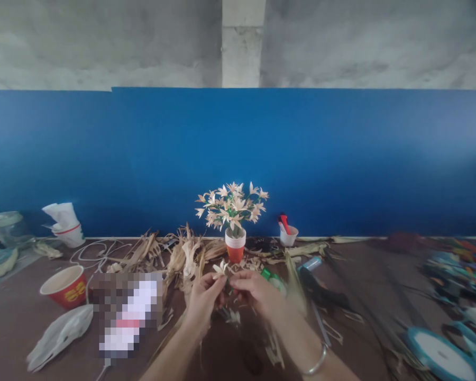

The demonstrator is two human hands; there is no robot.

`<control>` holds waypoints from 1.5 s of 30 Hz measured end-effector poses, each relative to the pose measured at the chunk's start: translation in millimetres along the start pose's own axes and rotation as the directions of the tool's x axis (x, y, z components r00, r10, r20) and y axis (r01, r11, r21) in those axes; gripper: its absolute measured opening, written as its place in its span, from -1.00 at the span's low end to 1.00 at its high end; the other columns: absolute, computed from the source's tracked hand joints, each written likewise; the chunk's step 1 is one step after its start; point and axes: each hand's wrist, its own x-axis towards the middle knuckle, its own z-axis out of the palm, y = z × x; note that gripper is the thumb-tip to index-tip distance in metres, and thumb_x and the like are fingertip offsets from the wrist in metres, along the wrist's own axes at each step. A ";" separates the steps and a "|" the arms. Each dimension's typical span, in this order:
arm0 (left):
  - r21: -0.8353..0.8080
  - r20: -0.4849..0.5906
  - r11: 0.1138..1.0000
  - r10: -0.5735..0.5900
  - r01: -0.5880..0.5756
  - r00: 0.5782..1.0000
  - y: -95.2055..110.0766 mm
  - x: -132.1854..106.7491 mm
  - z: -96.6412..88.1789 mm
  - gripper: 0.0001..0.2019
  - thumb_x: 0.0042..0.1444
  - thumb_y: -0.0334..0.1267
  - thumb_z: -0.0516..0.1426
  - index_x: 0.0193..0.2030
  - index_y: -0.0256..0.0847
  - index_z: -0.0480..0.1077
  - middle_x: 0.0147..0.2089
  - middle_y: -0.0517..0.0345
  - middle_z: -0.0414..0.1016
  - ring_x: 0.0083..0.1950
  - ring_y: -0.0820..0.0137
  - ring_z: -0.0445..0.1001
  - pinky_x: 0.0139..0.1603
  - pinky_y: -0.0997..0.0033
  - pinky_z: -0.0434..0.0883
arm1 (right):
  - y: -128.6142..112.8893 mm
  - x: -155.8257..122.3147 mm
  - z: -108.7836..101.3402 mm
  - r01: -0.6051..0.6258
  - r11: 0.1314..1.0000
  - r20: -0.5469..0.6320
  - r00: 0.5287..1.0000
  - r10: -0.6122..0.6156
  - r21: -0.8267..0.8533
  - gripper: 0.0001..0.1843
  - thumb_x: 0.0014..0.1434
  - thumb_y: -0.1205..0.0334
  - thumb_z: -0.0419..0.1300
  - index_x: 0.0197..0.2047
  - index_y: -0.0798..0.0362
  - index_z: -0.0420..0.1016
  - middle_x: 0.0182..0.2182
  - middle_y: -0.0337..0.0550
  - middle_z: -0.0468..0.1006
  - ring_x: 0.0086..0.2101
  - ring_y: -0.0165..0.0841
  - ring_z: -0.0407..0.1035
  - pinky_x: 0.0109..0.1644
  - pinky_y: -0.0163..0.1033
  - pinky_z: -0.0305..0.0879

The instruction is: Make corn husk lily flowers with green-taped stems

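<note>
Both my hands meet over the brown table [19,317], just in front of a small orange pot of pale paper-like flowers [235,219]. My left hand [203,301] is closed, pinching the stem of a single pale husk flower [219,269]. My right hand [257,291], with a metal bangle on its wrist, is closed on the same stem, where something green shows between the fingers. A roll of green tape [270,277] lies right behind my right hand.
Dried corn husks [182,254] lie heaped behind my hands. A red paper cup [65,286] and a white mask stand left. A white cup holding a red tool [287,231] is at the back; ribbon spools [436,352] and coloured stems fill the right.
</note>
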 end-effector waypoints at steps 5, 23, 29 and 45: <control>0.014 -0.034 0.999 0.052 -0.051 0.998 1.8 -2.2 3.2 -0.62 -0.22 0.04 0.28 -0.55 -0.25 0.32 -0.81 0.42 0.15 -0.78 0.66 0.02 -0.78 0.66 -0.03 | -5.9 -4.7 1.7 0.014 1.000 -0.029 0.999 -0.014 -0.012 -0.84 -0.26 0.25 0.33 -0.58 0.13 0.45 -0.70 -0.32 0.41 -0.67 -0.55 0.19 -0.57 -0.39 0.01; -0.092 0.026 0.995 -0.021 0.023 0.999 -0.4 -3.5 1.0 -0.67 -0.21 -0.06 0.31 -0.46 -0.26 0.35 -0.67 0.34 0.31 -0.69 0.61 0.22 -0.67 0.64 0.16 | -3.5 -8.4 11.3 0.051 0.996 -0.046 0.998 -0.048 0.066 -0.89 -0.26 0.30 0.23 -0.60 0.10 0.36 -0.72 -0.36 0.34 -0.65 -0.53 0.18 -0.55 -0.39 0.00; -0.203 -0.018 0.977 -0.072 0.066 0.997 3.9 -6.5 6.8 -0.65 -0.30 -0.09 0.35 -0.49 -0.26 0.35 -0.70 0.39 0.24 -0.70 0.63 0.18 -0.69 0.66 0.13 | 0.6 -10.1 21.3 0.264 0.932 -0.191 0.930 -0.314 -0.249 -0.88 -0.14 0.23 0.18 -0.57 0.06 0.32 -0.70 -0.36 0.28 -0.63 -0.49 0.14 -0.54 -0.35 0.05; -0.204 -0.142 0.978 -0.060 0.030 0.988 5.1 -11.5 9.8 -0.63 -0.35 -0.06 0.36 -0.49 -0.29 0.43 -0.65 0.32 0.33 -0.66 0.60 0.23 -0.67 0.64 0.13 | 15.2 -12.8 23.6 0.519 0.223 0.121 0.548 -0.828 -0.825 -0.79 0.15 0.38 -0.01 -0.47 0.05 0.36 -0.50 -0.17 0.39 -0.41 -0.36 0.27 -0.29 -0.28 0.16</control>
